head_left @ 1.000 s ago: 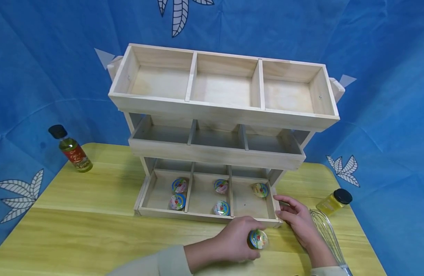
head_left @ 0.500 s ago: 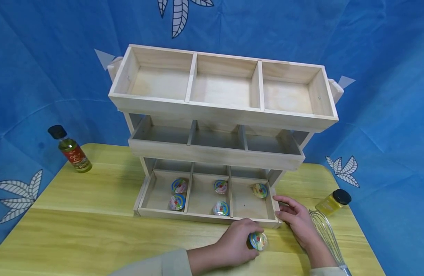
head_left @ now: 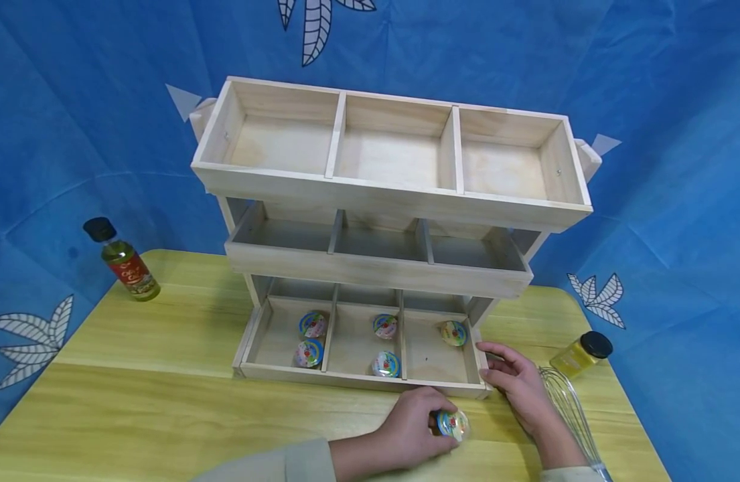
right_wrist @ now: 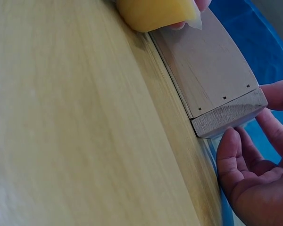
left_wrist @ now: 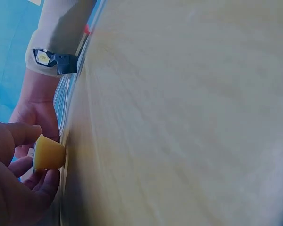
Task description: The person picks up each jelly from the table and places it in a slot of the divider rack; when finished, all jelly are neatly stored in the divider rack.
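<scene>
My left hand (head_left: 408, 428) pinches a jelly cup (head_left: 453, 425) between thumb and fingers, in front of the rack's lowest tier. The left wrist view shows the cup's yellow body (left_wrist: 51, 154), lid side up, its base at the table surface; whether it touches cannot be told. My right hand (head_left: 520, 385) holds the right end of the wooden rack's (head_left: 363, 383) bottom tier. In the right wrist view its thumb and forefinger meet the end block (right_wrist: 231, 115), other fingers curled. Several jelly cups lie in the bottom tier: two left, two middle, and one jelly cup (head_left: 453, 333) right.
A wire whisk (head_left: 571, 415) lies beside the right forearm, close to a yellow jar with a black lid (head_left: 577, 355). An olive oil bottle (head_left: 130, 268) stands at the far left of the wooden table (head_left: 165, 402). Two more compartmented tiers overhang the bottom one.
My left hand has shifted slightly toward the front and right with the jelly cup. The right hand keeps its place on the rack.
</scene>
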The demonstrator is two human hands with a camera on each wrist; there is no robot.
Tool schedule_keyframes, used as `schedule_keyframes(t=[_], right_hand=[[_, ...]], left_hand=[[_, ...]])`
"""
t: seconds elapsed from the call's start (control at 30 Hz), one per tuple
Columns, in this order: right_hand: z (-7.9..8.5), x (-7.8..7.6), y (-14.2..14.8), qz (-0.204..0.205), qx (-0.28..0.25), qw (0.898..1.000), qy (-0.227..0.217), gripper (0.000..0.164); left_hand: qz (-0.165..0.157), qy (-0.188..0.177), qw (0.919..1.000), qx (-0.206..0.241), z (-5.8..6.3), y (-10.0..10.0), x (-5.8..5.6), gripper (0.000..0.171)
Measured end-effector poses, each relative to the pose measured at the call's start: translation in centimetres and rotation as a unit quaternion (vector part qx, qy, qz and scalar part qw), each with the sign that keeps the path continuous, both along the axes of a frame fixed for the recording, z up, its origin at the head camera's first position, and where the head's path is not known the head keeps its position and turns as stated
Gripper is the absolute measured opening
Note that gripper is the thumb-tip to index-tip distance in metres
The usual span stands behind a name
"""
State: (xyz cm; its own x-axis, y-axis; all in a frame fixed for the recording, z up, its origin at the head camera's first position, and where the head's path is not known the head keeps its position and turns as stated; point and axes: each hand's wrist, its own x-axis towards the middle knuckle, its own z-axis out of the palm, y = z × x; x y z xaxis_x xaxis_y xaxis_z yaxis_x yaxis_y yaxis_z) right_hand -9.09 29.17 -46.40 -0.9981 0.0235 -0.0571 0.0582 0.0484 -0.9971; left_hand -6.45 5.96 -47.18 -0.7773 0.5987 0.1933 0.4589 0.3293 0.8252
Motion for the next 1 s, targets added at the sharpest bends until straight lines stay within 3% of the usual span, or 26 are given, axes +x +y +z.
schedule_keyframes(t=[0.3, 0.5, 0.8, 1.0], right_hand=[[-0.1, 0.0, 0.0, -0.001, -0.001, 1.000, -0.001, 0.046], [0.1, 0.1, 0.0, -0.003, 0.002, 1.000, -0.006, 0.046], [0.2, 0.1, -0.1, -0.006, 0.007, 1.000, -0.009, 0.046], [0.1, 0.1, -0.1, -0.004, 0.001, 1.000, -0.008, 0.046]], left_hand=[[0.013, -0.103, 0.9933, 0.050, 0.0, 0.0, -0.1, 0.035], [0.013, -0.150, 0.9852, 0.082, 0.0, 0.0, -0.2, 0.034], [0.014, -0.159, 0.9816, 0.105, 0.0, 0.1, -0.2, 0.032], [0.000, -0.176, 0.9736, 0.145, 1.4, -0.3, -0.5, 0.034]])
